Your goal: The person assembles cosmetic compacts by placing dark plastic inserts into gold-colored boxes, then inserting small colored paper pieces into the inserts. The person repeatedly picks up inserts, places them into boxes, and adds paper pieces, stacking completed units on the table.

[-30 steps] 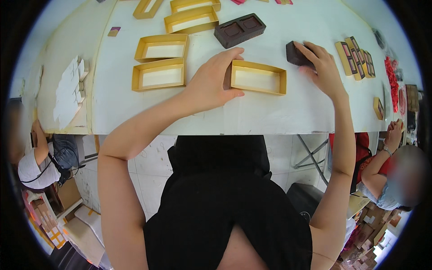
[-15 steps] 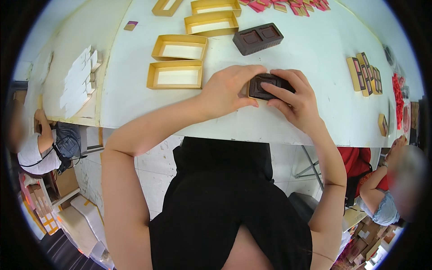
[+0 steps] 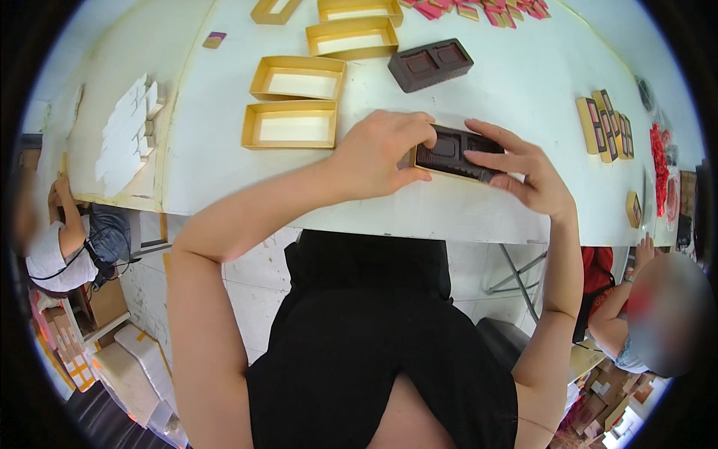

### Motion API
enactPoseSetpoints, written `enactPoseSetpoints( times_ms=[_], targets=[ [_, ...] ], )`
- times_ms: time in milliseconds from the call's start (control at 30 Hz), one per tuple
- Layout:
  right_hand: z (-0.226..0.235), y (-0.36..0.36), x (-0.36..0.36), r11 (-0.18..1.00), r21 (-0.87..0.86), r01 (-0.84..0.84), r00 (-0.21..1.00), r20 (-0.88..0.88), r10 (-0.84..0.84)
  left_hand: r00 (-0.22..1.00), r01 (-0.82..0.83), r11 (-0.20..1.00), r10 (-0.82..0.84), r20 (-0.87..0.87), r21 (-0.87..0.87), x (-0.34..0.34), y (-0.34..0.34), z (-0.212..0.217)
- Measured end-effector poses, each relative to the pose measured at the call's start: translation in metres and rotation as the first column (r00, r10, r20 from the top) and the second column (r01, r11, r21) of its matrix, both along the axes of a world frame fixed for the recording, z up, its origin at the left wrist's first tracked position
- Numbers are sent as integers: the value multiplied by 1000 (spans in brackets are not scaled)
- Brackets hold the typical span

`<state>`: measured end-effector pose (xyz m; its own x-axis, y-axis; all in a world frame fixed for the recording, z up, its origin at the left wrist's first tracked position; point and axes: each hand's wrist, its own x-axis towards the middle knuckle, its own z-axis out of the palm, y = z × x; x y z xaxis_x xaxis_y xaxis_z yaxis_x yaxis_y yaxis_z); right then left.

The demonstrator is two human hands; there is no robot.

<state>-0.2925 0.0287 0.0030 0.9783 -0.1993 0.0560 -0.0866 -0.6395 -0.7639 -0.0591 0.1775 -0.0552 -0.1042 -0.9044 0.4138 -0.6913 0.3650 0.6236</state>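
Observation:
A dark brown plastic tray [image 3: 450,150] with two square wells sits in a gold cardboard box [image 3: 449,173], close in front of me. Round its left end curls my left hand [image 3: 381,153], fingertips on the far side and thumb on the near side. Over the right end reaches my right hand [image 3: 529,168], one finger along the far edge, another across the tray and the thumb at the near edge. Just beyond lies a second brown tray [image 3: 431,66]. To the left stands an open gold box [image 3: 290,142] with a white inside.
More open gold boxes [image 3: 351,51] stand farther back. Pink and gold pieces [image 3: 490,11] lie at the far edge. Filled narrow boxes [image 3: 591,126] are grouped at the right, white folded pieces [image 3: 127,142] at the left. People [image 3: 63,247] sit at both sides.
My right hand has slid to the right, uncovering more of the tray, which now shows both wells and the gold box around it. My left hand stays at the left end.

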Motion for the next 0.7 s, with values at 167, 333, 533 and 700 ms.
enactPoseSetpoints(
  times_ms=[167, 333, 533, 700],
  targets=[
    [-19, 11, -6, 970, -220, 103, 985, 157, -69, 999, 38, 999, -39, 30, 20, 1, -3, 1],
    [-19, 26, -2, 891, -444, 97, 981, 196, -10, 994, -5, 1000, 6, 109, -17, 3, 1, 3],
    [-26, 36, 8, 929, -358, 98, 974, 228, -15, 997, 48, 997, -44, 67, -55, 0, -2, -2],
    [0, 11, -17, 993, -76, 86, 993, 91, -79, 995, 66, 998, -66, 75, -1, 2, 2, 2]
  ],
)
